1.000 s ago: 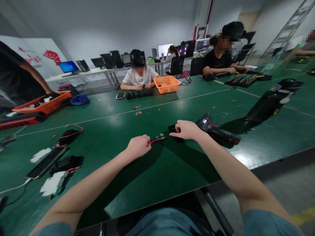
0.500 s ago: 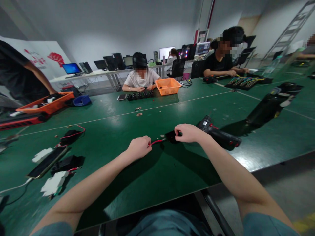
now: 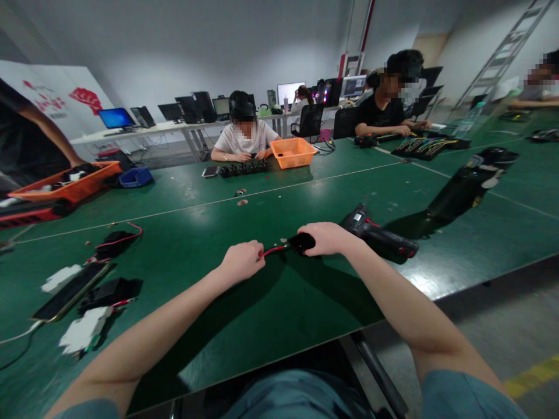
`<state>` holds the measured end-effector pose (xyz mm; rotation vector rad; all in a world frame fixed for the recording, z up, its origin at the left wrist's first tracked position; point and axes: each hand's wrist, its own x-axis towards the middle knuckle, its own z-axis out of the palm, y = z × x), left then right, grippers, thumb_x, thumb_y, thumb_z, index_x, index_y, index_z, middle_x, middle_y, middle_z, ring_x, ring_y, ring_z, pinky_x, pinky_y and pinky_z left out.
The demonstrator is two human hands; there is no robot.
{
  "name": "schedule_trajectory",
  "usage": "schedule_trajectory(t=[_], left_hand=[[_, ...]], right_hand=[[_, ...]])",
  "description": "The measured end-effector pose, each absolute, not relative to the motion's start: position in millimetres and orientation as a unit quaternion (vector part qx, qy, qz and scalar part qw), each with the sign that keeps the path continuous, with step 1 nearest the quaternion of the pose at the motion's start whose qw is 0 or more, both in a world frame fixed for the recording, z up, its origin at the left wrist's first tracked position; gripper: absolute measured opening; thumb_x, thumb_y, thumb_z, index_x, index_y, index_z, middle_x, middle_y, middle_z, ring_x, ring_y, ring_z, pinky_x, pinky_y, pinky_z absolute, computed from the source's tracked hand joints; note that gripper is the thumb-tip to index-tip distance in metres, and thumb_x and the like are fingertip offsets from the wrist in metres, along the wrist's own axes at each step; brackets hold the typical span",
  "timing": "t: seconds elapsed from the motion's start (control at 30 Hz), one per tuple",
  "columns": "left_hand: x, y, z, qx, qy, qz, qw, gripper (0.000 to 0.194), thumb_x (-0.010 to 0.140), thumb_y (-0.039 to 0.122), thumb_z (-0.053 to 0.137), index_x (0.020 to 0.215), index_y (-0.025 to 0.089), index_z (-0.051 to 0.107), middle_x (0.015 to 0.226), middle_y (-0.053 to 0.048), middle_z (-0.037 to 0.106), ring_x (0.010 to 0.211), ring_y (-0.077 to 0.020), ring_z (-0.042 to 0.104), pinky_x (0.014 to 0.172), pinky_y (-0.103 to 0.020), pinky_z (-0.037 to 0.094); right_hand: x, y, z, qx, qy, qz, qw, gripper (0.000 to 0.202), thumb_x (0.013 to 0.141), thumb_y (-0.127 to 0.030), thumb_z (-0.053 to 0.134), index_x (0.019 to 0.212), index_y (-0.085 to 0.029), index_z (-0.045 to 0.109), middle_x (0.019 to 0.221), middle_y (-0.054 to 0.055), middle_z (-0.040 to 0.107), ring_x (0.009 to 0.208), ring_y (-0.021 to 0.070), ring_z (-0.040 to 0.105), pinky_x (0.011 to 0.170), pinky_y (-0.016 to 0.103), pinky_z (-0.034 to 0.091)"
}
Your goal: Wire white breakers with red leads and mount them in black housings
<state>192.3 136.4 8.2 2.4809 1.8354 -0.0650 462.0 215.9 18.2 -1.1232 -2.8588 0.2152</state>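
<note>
Black part [image 3: 299, 243]: right end hidden by the right hand [image 3: 328, 237], details too dark to read from where I stand; on or just above the green counter [image 3: 244, 331]. Red wire [image 3: 274, 250]: left end lost in the left hand [image 3: 243, 261]; right tip at the black part, contact unclear. Left hand: fingers pinched closed on wire. Right hand: partly closed, gripping black part.

I can read nothing from here; red marks [image 3: 86, 100] on the white board [image 3: 56, 80] are blurred; the label [image 3: 358, 217] on the drill [image 3: 382, 237] is tiny.
</note>
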Motion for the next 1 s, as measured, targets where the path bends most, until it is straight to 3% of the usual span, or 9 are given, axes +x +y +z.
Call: schedule_trajectory(t=[0.57, 0.77, 0.87, 1.0], left_hand=[[193, 137, 6, 0.800, 0.599, -0.020, 0.017, 0.021, 0.090, 0.032, 0.048, 0.094, 0.019, 0.064, 0.095, -0.007, 0.066, 0.077, -0.0194, 0.064, 0.062, -0.028, 0.045], [193, 138, 6, 0.798, 0.602, -0.029, 0.015, 0.021, 0.089, 0.032, 0.048, 0.093, 0.020, 0.065, 0.095, -0.006, 0.067, 0.078, -0.0202, 0.065, 0.063, -0.028, 0.046], [192, 138, 5, 0.798, 0.602, -0.030, 0.011, 0.021, 0.089, 0.031, 0.048, 0.093, 0.020, 0.065, 0.096, -0.006, 0.067, 0.081, -0.0210, 0.065, 0.066, -0.029, 0.047], [191, 137, 3, 0.803, 0.596, -0.022, 0.009, 0.022, 0.089, 0.032, 0.047, 0.093, 0.020, 0.065, 0.096, -0.006, 0.067, 0.080, -0.0203, 0.065, 0.064, -0.028, 0.046]], right_hand=[[451, 211, 14, -0.339, -0.936, 0.073, 0.051, 0.045, 0.084, -0.052, 0.064, 0.120, -0.026, 0.060, 0.112, 0.006, 0.072, 0.099, 0.0268, 0.068, 0.073, 0.031, 0.045], [452, 209, 17, -0.337, -0.934, 0.098, 0.070, 0.060, 0.086, -0.059, 0.061, 0.133, -0.023, 0.052, 0.113, 0.009, 0.070, 0.099, 0.0277, 0.067, 0.074, 0.032, 0.044], [462, 219, 15, -0.381, -0.911, 0.103, 0.115, 0.038, 0.099, -0.039, 0.044, 0.130, -0.019, 0.050, 0.109, 0.011, 0.069, 0.091, 0.0243, 0.066, 0.073, 0.031, 0.043], [477, 241, 1, -0.475, -0.870, 0.067, 0.119, 0.026, 0.090, -0.015, 0.046, 0.114, -0.014, 0.055, 0.110, 0.013, 0.065, 0.083, 0.0214, 0.063, 0.072, 0.031, 0.043]])
